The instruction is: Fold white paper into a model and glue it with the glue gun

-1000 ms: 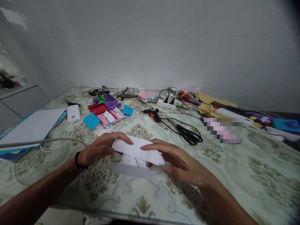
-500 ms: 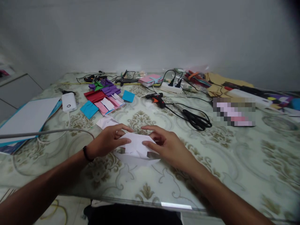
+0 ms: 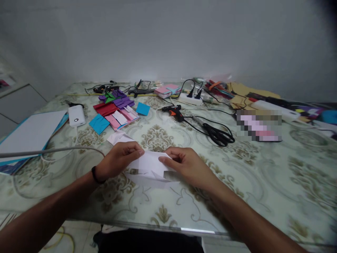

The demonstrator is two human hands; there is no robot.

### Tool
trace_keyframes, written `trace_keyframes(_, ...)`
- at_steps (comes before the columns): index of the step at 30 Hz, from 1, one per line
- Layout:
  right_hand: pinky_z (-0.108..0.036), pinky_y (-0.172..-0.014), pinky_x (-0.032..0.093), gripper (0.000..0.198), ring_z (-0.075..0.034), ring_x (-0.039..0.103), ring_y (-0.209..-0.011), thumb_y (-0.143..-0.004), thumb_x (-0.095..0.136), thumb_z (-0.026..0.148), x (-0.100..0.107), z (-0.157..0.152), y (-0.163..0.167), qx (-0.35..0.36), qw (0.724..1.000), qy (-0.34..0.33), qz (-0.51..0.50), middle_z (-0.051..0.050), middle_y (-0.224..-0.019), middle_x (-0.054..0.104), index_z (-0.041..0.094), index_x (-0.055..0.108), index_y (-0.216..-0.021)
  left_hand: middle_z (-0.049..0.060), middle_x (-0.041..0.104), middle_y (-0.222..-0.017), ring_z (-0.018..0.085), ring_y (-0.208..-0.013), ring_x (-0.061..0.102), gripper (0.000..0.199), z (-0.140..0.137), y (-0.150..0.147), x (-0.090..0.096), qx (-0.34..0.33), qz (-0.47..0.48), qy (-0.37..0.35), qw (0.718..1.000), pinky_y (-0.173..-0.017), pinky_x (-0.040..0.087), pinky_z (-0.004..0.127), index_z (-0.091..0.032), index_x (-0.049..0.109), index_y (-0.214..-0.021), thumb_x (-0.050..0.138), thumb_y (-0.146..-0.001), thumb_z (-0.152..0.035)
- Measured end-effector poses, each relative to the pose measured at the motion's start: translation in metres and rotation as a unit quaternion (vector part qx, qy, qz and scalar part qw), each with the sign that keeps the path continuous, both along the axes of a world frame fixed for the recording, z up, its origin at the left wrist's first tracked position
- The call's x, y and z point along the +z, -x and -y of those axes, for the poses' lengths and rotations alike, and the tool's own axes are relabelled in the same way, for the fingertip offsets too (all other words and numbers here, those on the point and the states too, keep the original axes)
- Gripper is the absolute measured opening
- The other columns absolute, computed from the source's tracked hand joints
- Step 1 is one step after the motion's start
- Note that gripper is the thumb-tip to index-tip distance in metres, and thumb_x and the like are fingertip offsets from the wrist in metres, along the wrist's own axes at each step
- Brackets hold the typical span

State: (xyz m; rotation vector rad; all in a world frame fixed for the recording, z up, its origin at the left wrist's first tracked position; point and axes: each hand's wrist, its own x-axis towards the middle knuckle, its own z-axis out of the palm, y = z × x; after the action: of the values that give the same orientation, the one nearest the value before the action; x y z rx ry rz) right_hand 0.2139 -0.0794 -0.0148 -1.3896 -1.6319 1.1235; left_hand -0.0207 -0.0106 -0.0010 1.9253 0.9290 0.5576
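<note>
1. A white paper sheet (image 3: 150,165) lies on the tabletop (image 3: 237,182) near its front edge, partly folded: a flap stands up over a flatter layer with a few creases in it.
2. The left hand (image 3: 118,160) pinches the flap's left edge between thumb and fingers; the right hand (image 3: 184,165) pinches the right edge the same way.
3. As a judgement, the folding looks to be at an early or middle stage: the piece has no finished form.
4. Other folded pieces, a spread of coloured paper pieces (image 3: 116,112), lie farther back beside a glue gun (image 3: 172,110).
5. The hands hide the flap's ends, and the crease pattern is too faint to read. A blurred patch (image 3: 259,125) covers something on the right.
</note>
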Motion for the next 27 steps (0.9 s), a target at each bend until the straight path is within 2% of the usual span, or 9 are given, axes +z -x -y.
trace_keyframes(5,-0.025,-0.052,0.029,0.038,-0.01,0.037,-0.057,-0.094,0.057,0.046,0.003,0.004,0.006,0.002,0.999,-0.029,0.031,0.004,-0.061,0.045,0.017,0.059,-0.069,-0.004,0.051,-0.064,0.009,-0.058,0.041,0.033,0.004,-0.001,-0.002,-0.04,0.004,0.038,0.998,-0.052,0.03,0.021,-0.013,0.064,-0.08,0.055,-0.095,-0.042)
trace_keyframes(10,-0.025,-0.053,0.03,0.036,-0.011,0.038,-0.057,-0.096,0.055,0.042,0.004,0.006,0.01,0.015,0.998,-0.04,0.05,0.004,-0.059,0.046,0.016,0.066,-0.072,-0.001,0.059,-0.07,0.011,-0.065,0.049,0.034,0.007,-0.005,-0.001,-0.064,-0.042,-0.026,0.997,-0.059,0.037,0.022,-0.014,0.068,-0.083,0.051,-0.097,-0.04)
trace_keyframes(15,-0.025,-0.049,0.028,0.04,-0.01,0.035,-0.055,-0.096,0.053,0.043,0.007,0.005,0.004,0.03,0.998,-0.043,0.031,0.003,-0.058,0.044,0.015,0.067,-0.07,0.0,0.065,-0.073,0.012,-0.068,0.055,0.03,0.004,-0.004,0.002,-0.063,-0.051,-0.047,0.996,-0.063,0.042,0.023,-0.014,0.069,-0.084,0.052,-0.097,-0.036)
trace_keyframes(18,-0.025,-0.047,0.025,0.041,-0.011,0.034,-0.055,-0.096,0.053,0.044,0.008,0.004,-0.001,0.026,0.998,-0.045,0.036,0.003,-0.057,0.043,0.015,0.069,-0.072,0.001,0.071,-0.082,0.014,-0.074,0.061,0.023,0.001,-0.003,0.002,-0.068,-0.035,-0.017,0.997,-0.067,0.045,0.023,-0.015,0.07,-0.092,0.056,-0.095,-0.033)
trace_keyframes(22,-0.025,-0.048,0.026,0.039,-0.011,0.035,-0.055,-0.097,0.052,0.043,0.006,0.003,-0.004,0.016,0.998,-0.042,0.038,0.003,-0.059,0.045,0.015,0.07,-0.077,0.002,0.073,-0.081,0.013,-0.07,0.063,0.018,0.001,-0.001,0.0,-0.056,-0.006,0.032,0.998,-0.061,0.045,0.021,-0.015,0.069,-0.096,0.061,-0.091,-0.03)
trace_keyframes(27,-0.026,-0.051,0.031,0.039,-0.012,0.041,-0.058,-0.097,0.051,0.043,0.006,0.002,-0.004,0.005,0.997,-0.06,0.041,0.001,-0.062,0.052,0.015,0.071,-0.077,0.003,0.074,-0.082,0.015,-0.07,0.065,0.024,0.001,0.001,-0.004,-0.065,0.02,0.095,0.993,-0.059,0.047,0.021,-0.015,0.069,-0.104,0.064,-0.088,-0.033)
